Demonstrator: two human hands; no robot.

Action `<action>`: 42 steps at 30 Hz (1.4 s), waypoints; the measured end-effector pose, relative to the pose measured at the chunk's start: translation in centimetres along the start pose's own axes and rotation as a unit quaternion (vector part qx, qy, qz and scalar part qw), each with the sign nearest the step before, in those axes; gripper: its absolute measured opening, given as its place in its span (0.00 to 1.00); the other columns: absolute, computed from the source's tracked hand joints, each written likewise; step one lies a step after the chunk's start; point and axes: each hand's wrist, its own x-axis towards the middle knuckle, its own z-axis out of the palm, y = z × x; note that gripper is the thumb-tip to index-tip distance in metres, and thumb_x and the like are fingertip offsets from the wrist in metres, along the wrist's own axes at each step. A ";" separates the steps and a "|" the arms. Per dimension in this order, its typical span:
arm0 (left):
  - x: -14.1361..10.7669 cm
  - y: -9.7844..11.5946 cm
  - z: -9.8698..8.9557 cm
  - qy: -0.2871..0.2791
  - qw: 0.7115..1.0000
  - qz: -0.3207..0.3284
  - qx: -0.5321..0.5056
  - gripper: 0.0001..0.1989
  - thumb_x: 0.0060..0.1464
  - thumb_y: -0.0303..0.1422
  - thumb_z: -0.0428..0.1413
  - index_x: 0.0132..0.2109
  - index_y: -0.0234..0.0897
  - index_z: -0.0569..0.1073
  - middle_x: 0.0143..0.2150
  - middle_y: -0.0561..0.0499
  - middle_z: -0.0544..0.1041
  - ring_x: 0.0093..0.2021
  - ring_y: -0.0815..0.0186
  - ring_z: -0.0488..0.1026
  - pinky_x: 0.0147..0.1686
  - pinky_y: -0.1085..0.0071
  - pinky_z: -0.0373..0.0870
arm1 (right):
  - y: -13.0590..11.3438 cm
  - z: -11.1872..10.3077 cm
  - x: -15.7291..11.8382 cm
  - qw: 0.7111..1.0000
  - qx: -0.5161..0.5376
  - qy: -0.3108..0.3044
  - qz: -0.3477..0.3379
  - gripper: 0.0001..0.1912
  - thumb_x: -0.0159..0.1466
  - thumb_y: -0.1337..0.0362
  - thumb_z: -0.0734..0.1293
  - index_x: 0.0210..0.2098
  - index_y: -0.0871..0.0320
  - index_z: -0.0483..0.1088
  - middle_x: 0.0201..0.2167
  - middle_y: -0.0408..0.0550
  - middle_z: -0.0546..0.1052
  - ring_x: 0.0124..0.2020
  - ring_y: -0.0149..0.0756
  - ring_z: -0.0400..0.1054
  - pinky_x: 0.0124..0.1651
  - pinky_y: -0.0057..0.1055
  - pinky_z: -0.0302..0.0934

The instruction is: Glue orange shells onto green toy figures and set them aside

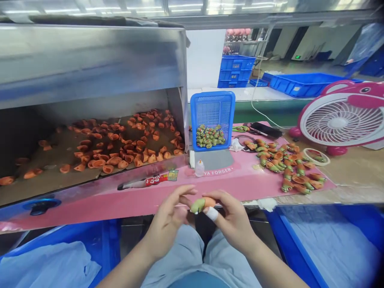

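Observation:
Between my two hands, above my lap at the table's front edge, is a small green and orange figure piece point(201, 205). Its orange end is pinched by my right hand point(232, 216), which has white tape on the thumb. My left hand point(168, 220) is at the green end with fingers curved and apart; whether a fingertip touches it I cannot tell. Ahead stands a blue basket point(194, 120) with several green pieces point(210, 136) inside. On the right lies a pile of joined green and orange pieces point(288, 164).
A metal box point(180, 56) on the left holds many orange hollow pieces point(114, 160). A small clear bottle point(199, 168) stands on the pink mat point(168, 192). To the right are a pink fan point(339, 120), a black phone-like object point(265, 130) and a tape roll point(327, 161). Blue bins point(115, 240) flank my legs.

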 end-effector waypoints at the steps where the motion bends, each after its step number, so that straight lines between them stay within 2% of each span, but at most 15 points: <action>1: -0.2 -0.1 0.1 -0.003 0.998 0.019 0.056 0.18 0.52 0.40 0.48 0.50 0.44 0.61 0.46 0.47 0.65 0.37 0.66 0.65 0.27 0.75 0.66 | -0.1 -0.3 -0.3 0.999 0.035 0.007 0.038 0.09 0.57 0.63 0.63 0.39 0.56 0.65 0.34 0.46 0.71 0.35 0.34 0.65 0.37 0.31 0.60; 3: -0.4 -0.1 0.4 -0.019 0.988 0.044 0.145 0.17 0.50 0.32 0.51 0.49 0.47 0.62 0.41 0.50 0.67 0.33 0.69 0.65 0.29 0.76 0.65 | -0.2 -0.6 -0.8 0.991 0.095 0.009 0.096 0.09 0.57 0.62 0.63 0.37 0.57 0.66 0.32 0.46 0.72 0.32 0.33 0.66 0.35 0.29 0.61; 5: -0.3 -0.1 0.8 -0.028 0.979 0.058 0.192 0.16 0.50 0.30 0.51 0.48 0.47 0.64 0.38 0.52 0.68 0.31 0.71 0.64 0.30 0.76 0.64 | -0.2 -0.8 -1.2 0.984 0.130 0.011 0.124 0.09 0.57 0.61 0.64 0.35 0.58 0.67 0.29 0.45 0.72 0.29 0.30 0.66 0.32 0.26 0.61; 12: 0.0 0.0 2.0 -0.020 0.977 0.054 0.207 0.12 0.49 0.29 0.52 0.43 0.42 0.65 0.34 0.54 0.69 0.29 0.71 0.65 0.28 0.77 0.64 | 0.3 -1.4 -2.0 0.969 0.218 0.008 0.117 0.09 0.59 0.60 0.61 0.36 0.57 0.67 0.25 0.43 0.70 0.24 0.26 0.64 0.28 0.22 0.61; 17: 0.1 0.1 2.1 -0.018 0.984 0.026 0.177 0.11 0.50 0.28 0.49 0.43 0.39 0.65 0.34 0.52 0.70 0.29 0.70 0.67 0.28 0.75 0.66 | 0.4 -1.6 -2.2 0.973 0.193 -0.010 0.125 0.07 0.58 0.62 0.62 0.35 0.58 0.67 0.26 0.43 0.71 0.23 0.26 0.64 0.25 0.22 0.61; 19: 0.0 0.1 2.1 -0.023 0.985 0.020 0.171 0.11 0.51 0.29 0.49 0.44 0.39 0.65 0.34 0.51 0.70 0.29 0.69 0.68 0.29 0.74 0.67 | 0.4 -1.7 -2.3 0.987 0.133 0.001 0.090 0.06 0.57 0.64 0.63 0.35 0.57 0.67 0.27 0.43 0.72 0.24 0.27 0.65 0.27 0.24 0.62; 21: -0.1 0.1 2.0 -0.035 0.982 0.024 0.183 0.12 0.51 0.30 0.49 0.45 0.41 0.65 0.35 0.51 0.71 0.29 0.69 0.68 0.30 0.73 0.67 | 0.5 -1.9 -2.5 0.999 0.038 0.014 0.014 0.07 0.57 0.65 0.64 0.37 0.56 0.67 0.28 0.44 0.72 0.26 0.30 0.65 0.29 0.27 0.61; 23: -0.2 0.1 2.0 -0.044 0.977 0.031 0.205 0.12 0.52 0.30 0.48 0.46 0.42 0.65 0.34 0.52 0.72 0.29 0.69 0.68 0.31 0.73 0.67 | 0.6 -2.2 -2.6 0.995 -0.048 0.019 -0.081 0.10 0.57 0.66 0.64 0.40 0.56 0.66 0.27 0.46 0.72 0.27 0.32 0.64 0.30 0.30 0.59; 25: -0.2 0.3 2.0 -0.052 0.970 0.043 0.233 0.13 0.52 0.30 0.48 0.47 0.43 0.64 0.34 0.53 0.72 0.30 0.69 0.68 0.32 0.73 0.66 | 0.7 -2.5 -2.7 0.985 -0.086 0.023 -0.150 0.14 0.57 0.68 0.64 0.43 0.56 0.65 0.27 0.47 0.72 0.27 0.33 0.64 0.29 0.31 0.58; 27: -0.3 0.5 2.1 -0.069 0.961 0.060 0.263 0.14 0.52 0.30 0.48 0.47 0.43 0.63 0.36 0.53 0.72 0.32 0.69 0.68 0.34 0.73 0.65 | 0.8 -2.7 -2.8 0.980 -0.084 0.029 -0.177 0.16 0.56 0.70 0.64 0.45 0.56 0.64 0.29 0.48 0.72 0.28 0.33 0.64 0.29 0.31 0.58; 29: -0.4 0.7 2.2 -0.082 0.950 0.085 0.291 0.13 0.53 0.30 0.48 0.46 0.42 0.62 0.37 0.53 0.72 0.35 0.68 0.69 0.35 0.74 0.65 | 0.8 -2.7 -3.0 0.982 -0.065 0.036 -0.172 0.17 0.55 0.70 0.65 0.45 0.56 0.64 0.29 0.48 0.72 0.28 0.33 0.63 0.29 0.31 0.58; 33: -0.8 1.1 2.4 -0.071 0.925 0.157 0.338 0.11 0.53 0.29 0.47 0.45 0.40 0.61 0.36 0.52 0.73 0.34 0.68 0.70 0.33 0.75 0.64 | 1.2 -2.6 -3.1 0.987 -0.006 0.045 -0.152 0.17 0.53 0.59 0.67 0.42 0.54 0.66 0.25 0.46 0.71 0.25 0.32 0.62 0.26 0.31 0.58; 37: -1.1 1.3 2.6 -0.087 0.903 0.211 0.365 0.10 0.54 0.31 0.46 0.45 0.38 0.60 0.36 0.50 0.73 0.34 0.67 0.70 0.32 0.75 0.65 | 1.6 -2.3 -3.2 0.981 0.007 0.062 -0.184 0.25 0.49 0.47 0.66 0.41 0.55 0.66 0.24 0.46 0.70 0.23 0.34 0.62 0.25 0.31 0.57; 40: -1.1 1.2 2.9 -0.090 0.893 0.235 0.373 0.10 0.55 0.32 0.45 0.45 0.37 0.60 0.36 0.49 0.74 0.34 0.66 0.71 0.32 0.75 0.66 | 1.1 -1.2 -3.1 0.977 0.048 0.138 -0.155 0.35 0.50 0.35 0.51 0.39 0.56 0.66 0.27 0.50 0.69 0.28 0.38 0.63 0.32 0.38 0.59; 42: -1.1 1.0 3.4 -0.094 0.889 0.244 0.376 0.09 0.55 0.32 0.44 0.44 0.37 0.60 0.34 0.49 0.74 0.33 0.66 0.72 0.31 0.74 0.66 | 0.1 -0.3 -3.0 0.967 0.093 0.213 -0.102 0.41 0.51 0.34 0.38 0.38 0.55 0.65 0.30 0.50 0.67 0.31 0.40 0.62 0.37 0.42 0.58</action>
